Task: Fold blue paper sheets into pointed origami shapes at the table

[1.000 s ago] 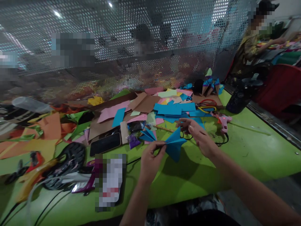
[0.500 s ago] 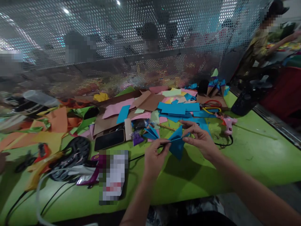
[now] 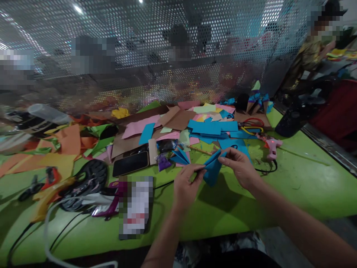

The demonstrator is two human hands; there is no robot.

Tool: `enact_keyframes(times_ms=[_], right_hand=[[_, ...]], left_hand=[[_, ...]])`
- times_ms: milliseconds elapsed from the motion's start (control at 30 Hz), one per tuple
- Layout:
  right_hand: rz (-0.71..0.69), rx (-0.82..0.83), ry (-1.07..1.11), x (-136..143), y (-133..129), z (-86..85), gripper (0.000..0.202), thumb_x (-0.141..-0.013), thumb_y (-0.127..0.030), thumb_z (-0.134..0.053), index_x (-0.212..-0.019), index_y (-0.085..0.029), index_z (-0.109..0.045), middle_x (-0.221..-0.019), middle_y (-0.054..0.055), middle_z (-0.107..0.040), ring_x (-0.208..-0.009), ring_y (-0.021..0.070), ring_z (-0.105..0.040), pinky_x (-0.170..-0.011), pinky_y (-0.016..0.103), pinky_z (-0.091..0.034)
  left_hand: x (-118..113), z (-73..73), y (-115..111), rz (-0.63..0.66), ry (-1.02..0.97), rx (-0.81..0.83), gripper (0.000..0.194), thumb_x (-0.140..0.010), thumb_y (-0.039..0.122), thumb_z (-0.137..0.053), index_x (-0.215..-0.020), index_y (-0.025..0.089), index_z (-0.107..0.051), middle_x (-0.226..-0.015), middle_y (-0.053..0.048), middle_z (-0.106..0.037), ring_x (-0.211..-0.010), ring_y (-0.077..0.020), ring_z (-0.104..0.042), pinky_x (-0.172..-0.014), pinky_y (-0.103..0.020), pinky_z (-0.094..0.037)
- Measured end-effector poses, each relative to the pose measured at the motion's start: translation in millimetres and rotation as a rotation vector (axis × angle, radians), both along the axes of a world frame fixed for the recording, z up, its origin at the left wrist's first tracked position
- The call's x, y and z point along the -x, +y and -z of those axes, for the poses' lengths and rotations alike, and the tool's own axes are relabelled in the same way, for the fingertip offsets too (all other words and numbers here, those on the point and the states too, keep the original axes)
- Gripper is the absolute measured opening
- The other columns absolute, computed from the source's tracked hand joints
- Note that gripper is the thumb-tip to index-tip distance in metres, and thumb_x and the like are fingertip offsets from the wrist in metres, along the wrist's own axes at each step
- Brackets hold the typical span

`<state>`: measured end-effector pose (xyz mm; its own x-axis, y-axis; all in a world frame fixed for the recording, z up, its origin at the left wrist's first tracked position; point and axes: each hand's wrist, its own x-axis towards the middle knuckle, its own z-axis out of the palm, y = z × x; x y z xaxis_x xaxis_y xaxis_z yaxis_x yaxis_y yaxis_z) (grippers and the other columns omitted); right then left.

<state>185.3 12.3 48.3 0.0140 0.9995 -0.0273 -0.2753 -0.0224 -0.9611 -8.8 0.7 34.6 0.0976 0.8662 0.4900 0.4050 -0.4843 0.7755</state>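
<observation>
Head view: left hand pinching the near-left corner of a folded blue paper, right hand clamped on its far-right tip. Held between both hands above the green table; long axis slanting left-near to right-far; neither hand nearer.

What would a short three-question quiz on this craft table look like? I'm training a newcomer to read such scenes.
1. True or false: both hands grip the folded blue paper.
2. Which lies nearest the left hand? A) the scissors B) the phone C) the pink glue gun
3. What colour is the table?

Key: 1. True: the left hand pinches one end, the right hand the other. 2. B. 3. Green.
</observation>
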Motion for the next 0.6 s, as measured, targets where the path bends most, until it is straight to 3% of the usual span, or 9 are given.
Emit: enact_keyframes(times_ms=[133, 367, 600], right_hand=[[0.068, -0.007, -0.027, 1.7, -1.6, -1.0, 0.032, -0.06, -0.042, -0.088, -0.07, -0.023, -0.063, -0.072, -0.001, -0.065, -0.071, 0.0162, -0.058, -0.069, 0.031, -0.05], [0.148, -0.038, -0.035, 5.5, -2.6, -0.6, 0.036, -0.056, -0.036, -0.088, -0.069, -0.022, -0.058, -0.068, -0.003, -0.055, -0.067, 0.0133, -0.052, -0.063, 0.027, -0.045], [0.172, -0.048, -0.033, 4.8, -3.2, 0.9, 0.048, -0.061, -0.031, -0.086, -0.097, -0.026, -0.055, -0.078, -0.003, -0.057, -0.074, 0.0143, -0.055, -0.066, 0.027, -0.048]], left_hand=[[-2.3, 0.8, -1.5, 0.0, -0.08, 0.094, 0.02, -0.084, 0.026, -0.069, -0.104, 0.022, -0.072, -0.095, -0.004, -0.076, -0.086, -0.0165, -0.071, -0.08, -0.028, -0.055], [-3.9, 0.9, -1.2, 0.003, -0.157, 0.21, 0.023, -0.083, 0.025, -0.069, -0.106, 0.022, -0.07, -0.095, -0.004, -0.074, -0.087, -0.0151, -0.069, -0.079, -0.026, -0.054], [-5.8, -6.9, 0.6, 0.065, -0.32, 0.475, 0.043, -0.079, 0.034, -0.072, -0.116, 0.018, -0.061, -0.093, -0.006, -0.072, -0.087, -0.018, -0.068, -0.074, -0.027, -0.053]])
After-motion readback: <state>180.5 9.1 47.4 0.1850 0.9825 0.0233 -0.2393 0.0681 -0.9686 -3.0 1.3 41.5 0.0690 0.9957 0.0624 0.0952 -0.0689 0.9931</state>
